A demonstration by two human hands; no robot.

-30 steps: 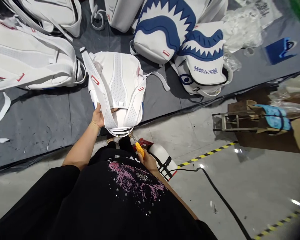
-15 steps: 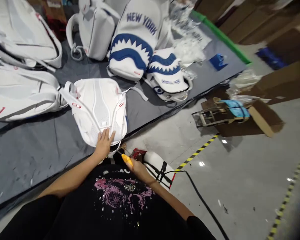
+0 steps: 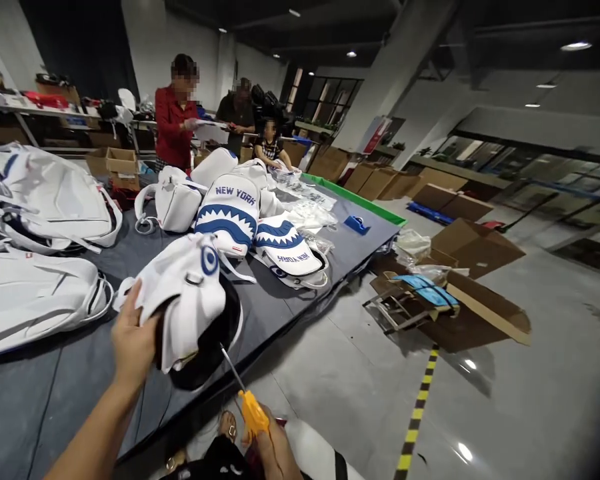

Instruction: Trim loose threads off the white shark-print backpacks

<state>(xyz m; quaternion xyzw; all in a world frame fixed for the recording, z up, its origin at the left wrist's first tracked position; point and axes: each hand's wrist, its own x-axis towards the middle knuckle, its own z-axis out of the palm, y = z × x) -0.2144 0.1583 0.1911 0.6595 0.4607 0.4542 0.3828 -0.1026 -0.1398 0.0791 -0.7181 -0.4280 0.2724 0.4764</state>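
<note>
The white backpack (image 3: 180,277), no longer lying straps-up, now sits tipped near the table's (image 3: 87,383) near edge, left hand (image 3: 134,343) curled on its left side, its dark opening exposed beside the orange-handled tool (image 3: 254,412) wrapped in the right hand (image 3: 276,445).

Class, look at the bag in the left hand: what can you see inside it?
The bag gapes onto a dark interior. The tip of the orange tool shows against it, perhaps just inside. Shadow and the bag's white sides hide the rest, so no contents can be made out.
</note>
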